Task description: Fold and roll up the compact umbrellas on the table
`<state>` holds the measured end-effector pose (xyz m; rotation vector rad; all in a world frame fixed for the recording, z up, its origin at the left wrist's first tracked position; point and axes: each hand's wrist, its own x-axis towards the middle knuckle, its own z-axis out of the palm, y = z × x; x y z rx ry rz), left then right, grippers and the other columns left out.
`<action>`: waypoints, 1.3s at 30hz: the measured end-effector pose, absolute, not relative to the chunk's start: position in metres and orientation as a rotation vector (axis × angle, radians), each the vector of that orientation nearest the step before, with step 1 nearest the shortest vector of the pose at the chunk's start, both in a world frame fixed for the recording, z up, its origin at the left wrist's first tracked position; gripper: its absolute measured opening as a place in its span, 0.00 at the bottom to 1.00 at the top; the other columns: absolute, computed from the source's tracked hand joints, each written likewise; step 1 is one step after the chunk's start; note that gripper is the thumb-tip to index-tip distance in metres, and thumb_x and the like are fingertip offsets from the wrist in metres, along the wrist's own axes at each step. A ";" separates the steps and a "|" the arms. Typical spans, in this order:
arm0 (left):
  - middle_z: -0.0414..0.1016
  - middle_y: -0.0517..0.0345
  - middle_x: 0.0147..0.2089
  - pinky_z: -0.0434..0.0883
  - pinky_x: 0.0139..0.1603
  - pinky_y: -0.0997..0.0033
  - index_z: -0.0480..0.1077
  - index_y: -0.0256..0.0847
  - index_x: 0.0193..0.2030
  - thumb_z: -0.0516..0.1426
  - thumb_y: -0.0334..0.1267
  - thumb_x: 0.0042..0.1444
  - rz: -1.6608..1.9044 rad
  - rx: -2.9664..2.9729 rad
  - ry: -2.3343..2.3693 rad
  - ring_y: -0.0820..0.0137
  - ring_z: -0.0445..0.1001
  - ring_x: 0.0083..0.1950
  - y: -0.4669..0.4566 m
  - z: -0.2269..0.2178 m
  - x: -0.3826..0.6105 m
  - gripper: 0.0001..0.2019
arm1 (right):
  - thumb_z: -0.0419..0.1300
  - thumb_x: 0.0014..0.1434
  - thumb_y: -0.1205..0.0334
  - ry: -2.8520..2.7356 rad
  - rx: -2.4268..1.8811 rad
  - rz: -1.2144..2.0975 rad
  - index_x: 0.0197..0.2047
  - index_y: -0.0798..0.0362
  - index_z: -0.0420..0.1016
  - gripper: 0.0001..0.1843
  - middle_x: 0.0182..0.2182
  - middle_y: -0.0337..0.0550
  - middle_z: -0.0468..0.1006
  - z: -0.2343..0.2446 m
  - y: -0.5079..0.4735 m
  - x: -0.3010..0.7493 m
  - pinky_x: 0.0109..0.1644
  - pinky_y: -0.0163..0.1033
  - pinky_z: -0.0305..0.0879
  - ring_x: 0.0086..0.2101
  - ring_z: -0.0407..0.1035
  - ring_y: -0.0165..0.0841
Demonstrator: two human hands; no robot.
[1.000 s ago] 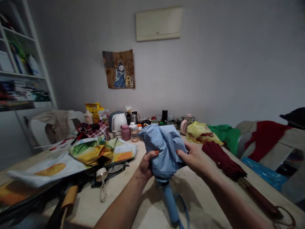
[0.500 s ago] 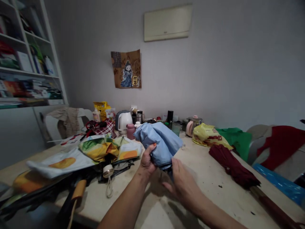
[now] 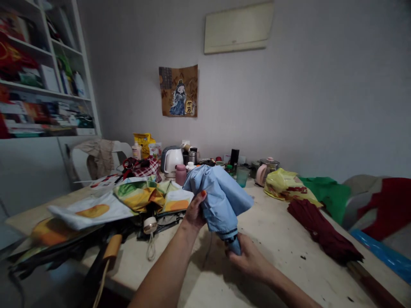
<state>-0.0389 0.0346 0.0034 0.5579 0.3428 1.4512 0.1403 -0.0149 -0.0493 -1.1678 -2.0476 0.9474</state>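
Note:
A light blue folding umbrella (image 3: 218, 196) is held above the table, its canopy loose and bunched and its handle tilted down toward me. My left hand (image 3: 195, 211) grips the canopy from the left side, thumb on top of the cloth; the other fingers are mostly hidden behind it. My right hand (image 3: 246, 256) is closed around the blue handle at the lower end. Left of my hands lie a white, green and yellow patterned umbrella (image 3: 138, 199) with loose cloth and a small white-capped handle (image 3: 150, 224) with a cord loop.
A dark red furled umbrella (image 3: 324, 229) lies on the right of the table (image 3: 272, 273). Behind it are a yellow plastic bag (image 3: 287, 184) and green cloth (image 3: 327, 194). A kettle (image 3: 172, 160), pink jar (image 3: 180, 174) and glass (image 3: 242, 176) line the back. A wooden handle (image 3: 112, 247) juts out front left.
My right hand has moved down from the canopy's lower edge and closed around the handle, which now shows. My left hand stays on the canopy. The view has shifted slightly left.

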 end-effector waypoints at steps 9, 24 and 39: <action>0.78 0.51 0.26 0.74 0.38 0.62 0.75 0.33 0.33 0.70 0.46 0.34 1.212 0.746 0.312 0.59 0.78 0.33 0.030 -0.021 -0.026 0.21 | 0.58 0.37 0.66 -1.742 -0.878 1.657 0.23 0.54 0.62 0.07 0.15 0.31 0.62 -0.045 -0.028 0.137 0.18 0.29 0.55 0.15 0.56 0.23; 0.73 0.60 0.20 0.65 0.28 0.74 0.72 0.34 0.24 0.69 0.35 0.38 1.201 0.590 0.225 0.74 0.69 0.22 0.028 -0.001 -0.019 0.11 | 0.64 0.50 0.57 -1.756 -0.940 1.309 0.40 0.56 0.72 0.16 0.36 0.44 0.74 0.011 -0.018 0.173 0.36 0.35 0.63 0.36 0.67 0.33; 0.81 0.45 0.35 0.72 0.42 0.63 0.76 0.32 0.39 0.67 0.42 0.38 1.007 0.851 0.268 0.58 0.78 0.38 0.022 -0.013 -0.003 0.20 | 0.47 0.51 0.67 -2.185 -1.069 0.553 0.24 0.51 0.59 0.06 0.20 0.37 0.64 -0.015 -0.004 0.164 0.31 0.34 0.56 0.23 0.58 0.29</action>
